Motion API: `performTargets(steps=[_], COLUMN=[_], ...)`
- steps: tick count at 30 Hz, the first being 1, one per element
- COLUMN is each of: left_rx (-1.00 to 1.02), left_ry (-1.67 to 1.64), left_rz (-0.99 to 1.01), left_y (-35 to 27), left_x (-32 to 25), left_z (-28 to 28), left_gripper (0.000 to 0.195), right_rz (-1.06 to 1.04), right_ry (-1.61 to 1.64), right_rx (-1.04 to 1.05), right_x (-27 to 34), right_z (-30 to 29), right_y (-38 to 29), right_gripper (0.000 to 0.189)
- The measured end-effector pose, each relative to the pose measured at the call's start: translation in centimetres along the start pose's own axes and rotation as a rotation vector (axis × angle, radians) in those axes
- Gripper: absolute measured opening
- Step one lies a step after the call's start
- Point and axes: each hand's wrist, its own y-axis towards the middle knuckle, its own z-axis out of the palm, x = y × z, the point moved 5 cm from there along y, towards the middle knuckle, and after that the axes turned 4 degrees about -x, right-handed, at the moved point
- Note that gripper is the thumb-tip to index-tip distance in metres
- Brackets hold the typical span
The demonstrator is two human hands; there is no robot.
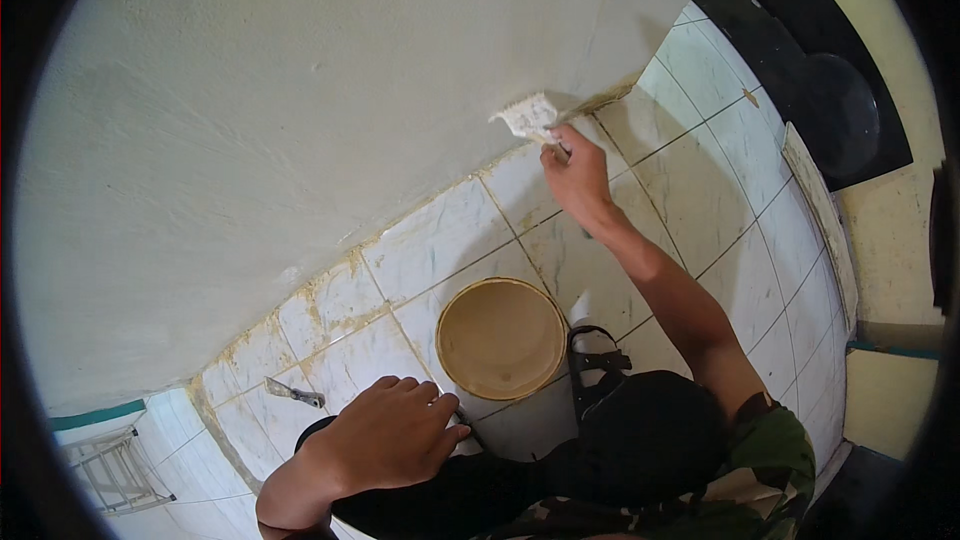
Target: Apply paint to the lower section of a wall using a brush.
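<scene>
My right hand (579, 169) is closed around the handle of a wide, white-coated paint brush (531, 118), whose head is against the foot of the pale wall (285, 105). A round tub with a tan rim (501, 337) stands on the tiles in front of me, light brown inside. Over my knee, my left hand (401, 431) is bent with its fingers partly curled; what lies under them, near a dark thin thing, cannot be made out. A putty knife (294, 393) lies on the floor beyond that hand.
Yellowish residue marks the white floor tiles (442, 240) along the wall's foot. A metal stepladder (118, 471) is at the lower left. On the right, a pale board (821, 221) leans by a black surface (832, 105). My sandalled foot (592, 352) is beside the tub.
</scene>
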Motion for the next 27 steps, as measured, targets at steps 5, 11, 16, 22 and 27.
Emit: performTargets(steps=[5,11,16,22,27], left_rx=[-0.1,-0.072,-0.052,-0.135,-0.073], left_ry=[-0.011,0.007,0.019,0.004,0.033], left_rz=[0.05,0.009,-0.006,0.048,-0.002], left_y=[0.0,-0.2,-0.3,-0.4,-0.6], left_x=[-0.7,-0.6,-1.0,-1.1,-1.3], left_z=[-0.3,-0.1,-0.4,0.2,0.3], left_gripper=[0.041,0.039,0.041,0.038,0.043], right_rz=[-0.09,-0.277,-0.203,-0.149,-0.25], right_ry=[0.272,0.236,0.09,-0.069,-0.032], right_rx=[-0.049,-0.161,-0.082,-0.021,-0.029], right_x=[6.0,5.6,-0.5,0.1,9.6], right_z=[-4.7,-6.1,-2.4,-3.2,-8.8], right_y=[1.0,-0.2,-2.7,0.4,3.2], right_gripper=[0.02,0.021,0.024,0.023,0.024])
